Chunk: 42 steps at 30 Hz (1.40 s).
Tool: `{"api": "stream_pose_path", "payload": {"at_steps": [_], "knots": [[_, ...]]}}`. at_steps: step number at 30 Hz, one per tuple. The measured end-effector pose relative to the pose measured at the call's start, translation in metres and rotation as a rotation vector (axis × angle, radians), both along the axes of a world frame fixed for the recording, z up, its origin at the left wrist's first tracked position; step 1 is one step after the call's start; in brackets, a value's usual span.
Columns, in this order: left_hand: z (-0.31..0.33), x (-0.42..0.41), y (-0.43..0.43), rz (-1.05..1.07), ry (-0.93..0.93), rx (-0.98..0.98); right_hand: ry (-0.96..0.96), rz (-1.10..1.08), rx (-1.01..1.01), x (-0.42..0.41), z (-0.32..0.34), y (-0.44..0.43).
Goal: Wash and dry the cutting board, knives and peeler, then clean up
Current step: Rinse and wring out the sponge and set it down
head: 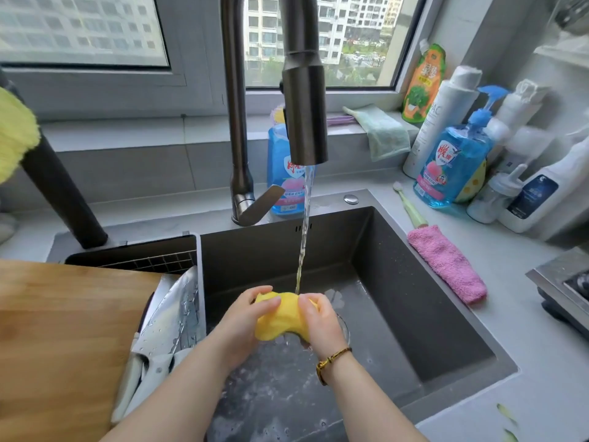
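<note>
Squeezing a yellow sponge (280, 314) between them, the left hand (237, 327) and right hand (320, 323) meet low over the sink (430, 314). Each has its fingers curled round one end and its thumb pressed on top. Water (304, 234) from the tap (304, 116) falls onto the sponge's middle. The board (63, 330) lies at the left. Just beside it a wet knife (169, 320) leans in a rack, between board and basin. A pink cloth (446, 263) lies on the counter at the right.
</note>
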<state>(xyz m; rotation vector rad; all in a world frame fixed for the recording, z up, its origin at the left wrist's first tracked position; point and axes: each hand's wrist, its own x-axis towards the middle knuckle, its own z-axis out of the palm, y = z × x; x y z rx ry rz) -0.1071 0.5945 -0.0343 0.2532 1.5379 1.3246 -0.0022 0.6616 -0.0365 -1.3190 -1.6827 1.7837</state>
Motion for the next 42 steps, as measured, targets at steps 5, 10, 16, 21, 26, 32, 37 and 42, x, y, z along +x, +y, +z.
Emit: {"api": "stream_pose_path", "payload": {"at_steps": [5,10,16,21,26,32,37,42], "knots": [[0.006,-0.022,-0.021,0.275,0.092,0.013,0.059,0.166,0.007,-0.026,0.007,-0.028],[0.009,-0.049,-0.032,0.298,0.004,0.136,0.119,0.109,0.004,-0.056,0.018,-0.026],[0.014,-0.108,-0.029,0.175,0.53,0.01,0.079,0.041,0.069,-0.125,0.018,-0.018],[0.02,-0.16,-0.016,0.178,0.914,-0.079,0.026,0.164,0.245,-0.182,0.021,-0.004],[0.005,-0.207,0.001,0.138,1.035,-0.117,-0.117,0.25,0.411,-0.235,0.017,0.014],[-0.01,-0.242,0.018,0.059,1.082,-0.309,-0.414,0.351,0.647,-0.263,-0.002,0.035],[-0.02,-0.25,0.021,-0.075,1.301,-0.457,-0.552,0.403,0.811,-0.264,-0.008,0.042],[-0.019,-0.245,0.021,-0.237,1.479,-0.576,-0.671,0.495,0.957,-0.259,-0.005,0.037]]}}
